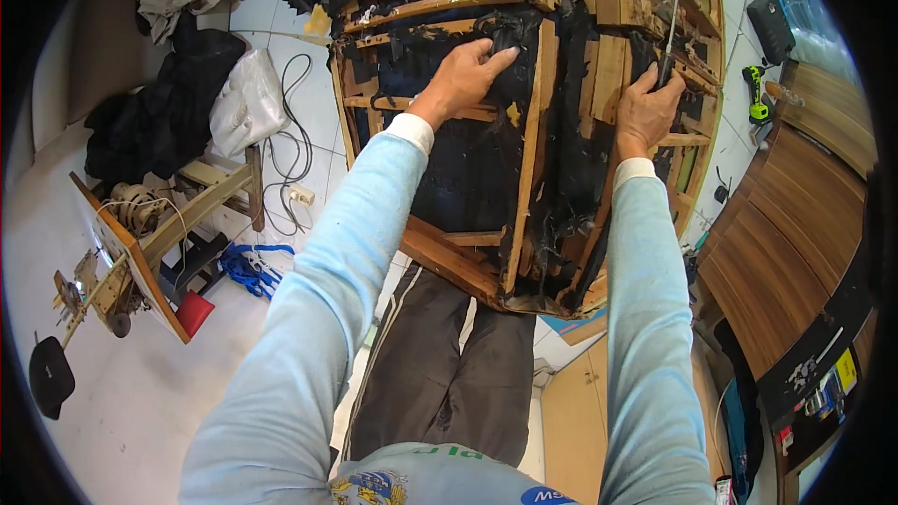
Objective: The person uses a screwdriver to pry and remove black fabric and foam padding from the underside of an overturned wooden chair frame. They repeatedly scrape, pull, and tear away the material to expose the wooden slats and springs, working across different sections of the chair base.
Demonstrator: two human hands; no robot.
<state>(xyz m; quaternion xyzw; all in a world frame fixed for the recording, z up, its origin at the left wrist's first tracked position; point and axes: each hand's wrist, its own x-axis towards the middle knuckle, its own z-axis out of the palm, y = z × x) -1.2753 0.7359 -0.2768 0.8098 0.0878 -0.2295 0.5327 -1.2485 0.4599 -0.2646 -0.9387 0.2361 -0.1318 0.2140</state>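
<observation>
In front of me lies an overturned wooden furniture frame (pixel 541 122), covered in places with torn black fabric (pixel 468 173). My left hand (pixel 466 82) is at the frame's middle, its thumb and fingers closed on a ragged piece of the black cloth beside a crossbar. My right hand (pixel 648 110) grips the dark handle of a long, thin metal tool (pixel 674 23), which points away from me over the frame's right side. Whether it is a screwdriver or a narrow blade cannot be made out. Splintered wood and shreds lie around its shaft.
On the left stands a sewing machine table (pixel 140 262) tipped on its side, with a black cable (pixel 304 145) and blue straps (pixel 248 266) nearby. Black cloth (pixel 159 103) and a white plastic bag (pixel 248 103) are heaped behind it. A green drill (pixel 756 93) and brown wooden panels (pixel 790 215) are at right.
</observation>
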